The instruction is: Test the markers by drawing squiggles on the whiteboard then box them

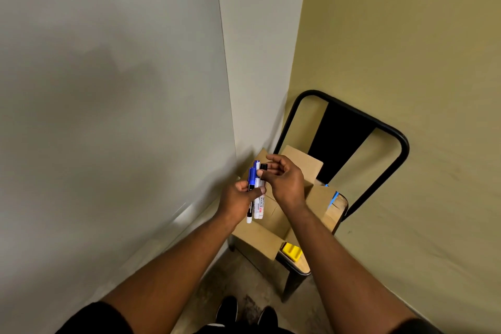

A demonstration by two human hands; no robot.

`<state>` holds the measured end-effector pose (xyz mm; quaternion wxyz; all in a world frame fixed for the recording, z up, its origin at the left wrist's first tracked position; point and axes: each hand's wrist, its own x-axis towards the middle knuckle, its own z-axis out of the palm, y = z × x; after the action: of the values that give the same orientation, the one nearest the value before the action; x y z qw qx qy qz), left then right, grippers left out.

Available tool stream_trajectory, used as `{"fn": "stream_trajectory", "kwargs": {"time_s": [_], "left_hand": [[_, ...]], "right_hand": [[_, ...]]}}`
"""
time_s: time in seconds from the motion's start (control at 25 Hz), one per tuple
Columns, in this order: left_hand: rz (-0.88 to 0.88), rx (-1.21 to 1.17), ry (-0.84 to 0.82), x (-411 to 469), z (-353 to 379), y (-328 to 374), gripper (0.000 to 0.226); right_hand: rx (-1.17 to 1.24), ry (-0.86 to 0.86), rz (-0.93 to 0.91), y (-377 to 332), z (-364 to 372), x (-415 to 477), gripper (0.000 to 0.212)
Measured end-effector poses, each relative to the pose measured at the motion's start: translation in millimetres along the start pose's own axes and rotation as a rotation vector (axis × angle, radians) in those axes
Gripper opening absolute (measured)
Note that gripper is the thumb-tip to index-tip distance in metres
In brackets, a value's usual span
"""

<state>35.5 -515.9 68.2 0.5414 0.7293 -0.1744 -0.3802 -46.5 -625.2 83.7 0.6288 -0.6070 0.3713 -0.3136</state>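
My left hand [238, 199] grips a bundle of three markers [256, 198] upright: two with blue caps and one with a black cap. My right hand [283, 179] reaches in from the right, its thumb and fingers pinching the black cap [263, 166] of the rightmost marker. Both hands hover above an open cardboard box [267, 236] that sits on a chair seat. The whiteboard [108, 116] fills the left side of the view, blank, with only a shadow on it.
The black metal chair [379, 127] with a wooden seat stands in the corner against the yellow-green wall [406, 49]. A yellow object [291, 251] lies on the seat beside the box. My shoes [244, 312] show on the concrete floor.
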Motion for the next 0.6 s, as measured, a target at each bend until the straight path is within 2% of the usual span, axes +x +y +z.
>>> {"fn": "stream_trajectory", "kwargs": {"time_s": [0.12, 0.32, 0.48, 0.6], "left_hand": [[-0.013, -0.078, 0.069, -21, -7, -2, 0.018], [0.021, -0.164, 0.194, -62, -15, -12, 0.017], [0.078, -0.27, 0.297, -93, -24, -15, 0.016], [0.088, -0.348, 0.389, -113, -40, -17, 0.013]], "right_hand": [[0.056, -0.063, 0.023, 3, 9, -13, 0.038], [0.092, -0.125, 0.037, 23, 32, -56, 0.016], [0.154, -0.147, 0.101, 41, 41, -99, 0.02], [0.294, -0.217, 0.24, 41, 48, -130, 0.019]]}}
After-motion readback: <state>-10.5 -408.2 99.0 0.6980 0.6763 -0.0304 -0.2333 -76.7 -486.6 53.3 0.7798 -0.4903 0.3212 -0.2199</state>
